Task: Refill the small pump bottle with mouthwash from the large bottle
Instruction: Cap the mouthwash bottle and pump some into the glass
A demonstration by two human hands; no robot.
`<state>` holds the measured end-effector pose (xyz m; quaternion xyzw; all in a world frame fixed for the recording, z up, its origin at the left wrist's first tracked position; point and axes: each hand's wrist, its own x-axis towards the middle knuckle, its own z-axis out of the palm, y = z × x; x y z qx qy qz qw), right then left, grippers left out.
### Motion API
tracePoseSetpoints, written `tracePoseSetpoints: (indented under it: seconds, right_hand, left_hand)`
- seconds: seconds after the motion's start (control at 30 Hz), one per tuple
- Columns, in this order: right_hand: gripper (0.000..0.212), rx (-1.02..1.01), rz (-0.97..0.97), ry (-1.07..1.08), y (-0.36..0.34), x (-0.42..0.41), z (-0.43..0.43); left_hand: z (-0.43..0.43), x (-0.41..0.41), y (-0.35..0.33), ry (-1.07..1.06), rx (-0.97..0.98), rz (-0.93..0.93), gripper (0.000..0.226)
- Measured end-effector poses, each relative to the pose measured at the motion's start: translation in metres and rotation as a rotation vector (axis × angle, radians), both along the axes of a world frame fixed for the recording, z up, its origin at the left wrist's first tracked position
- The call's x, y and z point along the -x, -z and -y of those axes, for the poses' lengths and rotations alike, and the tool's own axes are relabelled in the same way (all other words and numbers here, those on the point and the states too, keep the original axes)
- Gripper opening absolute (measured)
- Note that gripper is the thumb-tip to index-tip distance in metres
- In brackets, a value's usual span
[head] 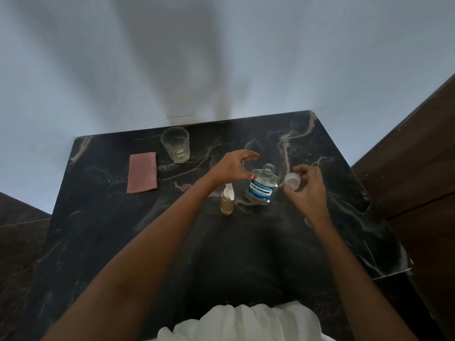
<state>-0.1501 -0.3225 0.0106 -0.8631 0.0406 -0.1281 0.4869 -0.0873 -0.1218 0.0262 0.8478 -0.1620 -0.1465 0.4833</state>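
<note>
The large clear mouthwash bottle (262,187) with a blue label stands on the dark marble table (103,217), its neck uncapped. My right hand (305,187) holds the white cap (293,180) just to the right of that bottle. To the bottle's left stands the small pump bottle (227,201) with a white pump head and yellowish liquid inside. My left hand (234,166) hovers above and left of the large bottle, fingers loosely curved and holding nothing.
An empty drinking glass (175,147) stands at the back of the table, with a folded pink cloth (142,173) to its left. A pale wall rises behind the table. Dark wooden surfaces flank it on both sides.
</note>
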Motion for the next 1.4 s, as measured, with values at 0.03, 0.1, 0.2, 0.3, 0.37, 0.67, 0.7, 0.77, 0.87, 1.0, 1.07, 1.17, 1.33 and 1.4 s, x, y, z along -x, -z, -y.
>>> tracePoseSetpoints:
  seconds: [0.03,0.1,0.2,0.3,0.37,0.67,0.7,0.77,0.87,1.0,1.07,1.17,1.33,1.4]
  right_hand:
    - [0.047,-0.002,-0.021,-0.044,-0.008,-0.005,-0.002]
    - [0.051,0.075,-0.105,-0.118,-0.02,-0.013,-0.005]
    - [0.048,0.349,-0.164,-0.192,-0.029,-0.026,-0.009]
    - [0.039,0.495,-0.132,-0.238,-0.031,-0.034,-0.013]
    - [0.036,0.522,-0.108,-0.281,-0.03,-0.038,-0.016]
    - [0.039,0.752,-0.201,-0.49,-0.038,-0.053,-0.031]
    - [0.039,0.772,-0.211,-0.497,-0.04,-0.054,-0.032]
    - [0.039,0.806,-0.226,-0.504,-0.043,-0.055,-0.034]
    - [0.037,0.834,-0.238,-0.48,-0.045,-0.056,-0.036]
    - [0.039,0.94,-0.231,-0.379,-0.042,-0.055,-0.041]
    - [0.048,1.009,-0.235,-0.336,-0.04,-0.053,-0.042]
    - [0.064,0.943,-0.355,-0.34,-0.044,-0.051,-0.037]
    - [0.058,0.741,-0.335,-0.517,-0.058,-0.05,-0.027]
    - [0.041,0.736,-0.28,-0.519,-0.059,-0.05,-0.029]
  left_hand:
    - [0.002,-0.003,0.001,0.028,-0.028,0.003,0.057]
    - [0.005,-0.007,0.003,0.074,-0.096,0.004,0.058]
    - [0.008,-0.013,0.01,0.119,-0.167,0.008,0.055]
    - [0.009,-0.015,0.014,0.142,-0.202,0.019,0.046]
    - [0.008,-0.016,0.016,0.141,-0.198,0.017,0.042]
    - [0.01,-0.015,0.013,0.123,-0.183,0.01,0.032]
    - [0.01,-0.015,0.013,0.12,-0.18,0.004,0.032]
    - [0.011,-0.014,0.012,0.121,-0.187,-0.007,0.031]
    - [0.012,-0.014,0.013,0.129,-0.211,-0.011,0.031]
    - [0.013,-0.014,0.013,0.129,-0.237,-0.016,0.035]
    - [0.013,-0.013,0.013,0.139,-0.228,-0.028,0.034]
    - [0.012,-0.012,0.013,0.129,-0.2,-0.038,0.034]
    - [0.012,-0.011,0.013,0.121,-0.196,-0.042,0.033]
    - [0.012,-0.011,0.013,0.117,-0.203,-0.045,0.034]
